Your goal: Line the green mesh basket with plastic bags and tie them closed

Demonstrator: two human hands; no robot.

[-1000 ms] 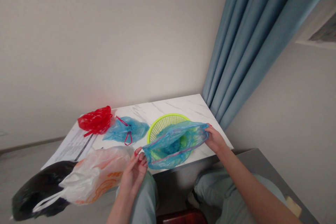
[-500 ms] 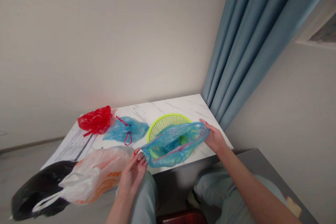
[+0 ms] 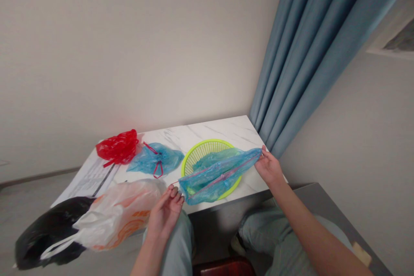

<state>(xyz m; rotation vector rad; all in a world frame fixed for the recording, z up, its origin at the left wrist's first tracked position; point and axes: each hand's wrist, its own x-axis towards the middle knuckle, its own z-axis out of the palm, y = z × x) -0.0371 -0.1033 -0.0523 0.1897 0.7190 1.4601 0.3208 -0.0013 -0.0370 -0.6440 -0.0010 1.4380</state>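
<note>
A translucent blue plastic bag (image 3: 216,177) with a pink drawstring hangs stretched between my hands, over a lime-green plastic basket (image 3: 207,141). My right hand (image 3: 270,168) pinches the bag's far right corner. My left hand (image 3: 165,213) holds a thin pink string at the bag's left end, with its fingertips just off the bag. The stretched bag hides the front of the basket. Beyond it on the white marble table (image 3: 213,131) lie a crumpled red plastic bag (image 3: 118,148) and a second blue bag (image 3: 152,159) with pink ties.
A white-and-orange plastic bag (image 3: 118,215) and a black plastic bag (image 3: 48,233) sit below my left hand, past the table edge. Printed papers (image 3: 90,177) lie under the red bag's corner. A blue curtain (image 3: 307,51) hangs at the table's right side.
My right hand has moved right and my left hand slightly left. The blue bag's open mouth has pulled flat into a narrow, taut shape, and more of the basket shows.
</note>
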